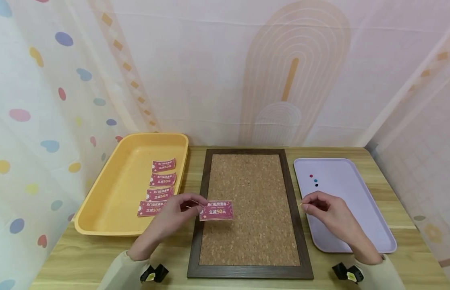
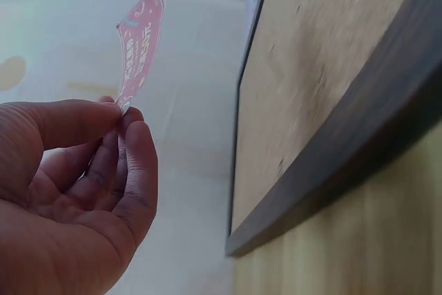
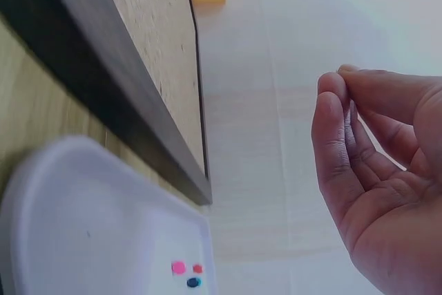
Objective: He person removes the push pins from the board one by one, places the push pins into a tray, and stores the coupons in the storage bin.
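A pink coupon (image 1: 218, 210) with white and yellow print is pinched at one end between the thumb and fingers of my left hand (image 1: 179, 212). In the head view it overlaps the lower left of the cork board (image 1: 251, 237); the left wrist view shows the coupon (image 2: 142, 39) slightly bent and raised. My right hand (image 1: 328, 209) is over the left edge of the lilac tray (image 1: 362, 225), thumb and forefinger tips together. A tiny yellowish pin (image 1: 302, 204) shows at those fingertips, mostly hidden by them. Small round coloured pins (image 1: 316, 181) lie in the tray.
A yellow tray (image 1: 112, 193) at the left holds several more pink coupons (image 1: 161, 180), lying in a column along its right side. The board's dark brown frame (image 1: 250, 272) lies between the two trays on the wooden table (image 1: 69, 257). Behind hangs a patterned curtain (image 1: 195, 80).
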Demonstrator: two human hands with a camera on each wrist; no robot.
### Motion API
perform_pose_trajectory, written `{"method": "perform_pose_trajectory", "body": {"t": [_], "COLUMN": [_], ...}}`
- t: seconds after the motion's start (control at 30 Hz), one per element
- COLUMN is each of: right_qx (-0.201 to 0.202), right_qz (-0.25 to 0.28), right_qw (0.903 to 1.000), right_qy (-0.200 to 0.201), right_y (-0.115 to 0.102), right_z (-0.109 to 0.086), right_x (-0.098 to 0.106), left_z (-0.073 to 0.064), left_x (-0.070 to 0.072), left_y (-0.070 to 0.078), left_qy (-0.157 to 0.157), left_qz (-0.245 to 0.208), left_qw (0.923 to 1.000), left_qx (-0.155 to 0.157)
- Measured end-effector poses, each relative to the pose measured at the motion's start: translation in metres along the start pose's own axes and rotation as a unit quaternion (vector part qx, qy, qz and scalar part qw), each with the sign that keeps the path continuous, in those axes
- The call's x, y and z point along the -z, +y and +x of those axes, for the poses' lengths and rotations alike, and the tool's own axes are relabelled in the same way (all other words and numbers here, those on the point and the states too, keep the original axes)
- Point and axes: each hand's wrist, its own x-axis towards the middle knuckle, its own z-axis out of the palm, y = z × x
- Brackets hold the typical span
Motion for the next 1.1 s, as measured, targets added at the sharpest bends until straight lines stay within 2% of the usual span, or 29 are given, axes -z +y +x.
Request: {"method": "perform_pose_trajectory", "body": {"t": [0.2,0.37,0.73,0.9,1.1], "right_qx": [-0.015,-0.020,-0.040,-0.044,-0.046], "right_qz": [-0.002,-0.012,-0.046,-0.050,-0.048], "right_qw": [0.9998,0.9993,0.9972,0.9971,0.9976], "right_qy": [0.014,0.030,0.042,0.037,0.017], "right_y": [0.007,0.015,0.032,0.039,0.047], "right_z": [0.001,0.002,0.005,0.006,0.008], "right_x": [0.014,0.024,0.039,0.043,0.051], "left_z": [-0.007,-0.016,-0.026,-0.031,-0.036], "left_x": [0.030,0.054,0.090,0.106,0.125], "left_y": [-0.004,-0.009,-0.027,-0.037,-0.049], "left_qy": [0.052,0.077,0.091,0.097,0.089], "left_qz": [0.019,0.019,0.055,0.051,0.049], "left_qw": [0.9985,0.9966,0.9937,0.9935,0.9930], "left_qx": [0.007,0.024,0.036,0.032,0.060]}}
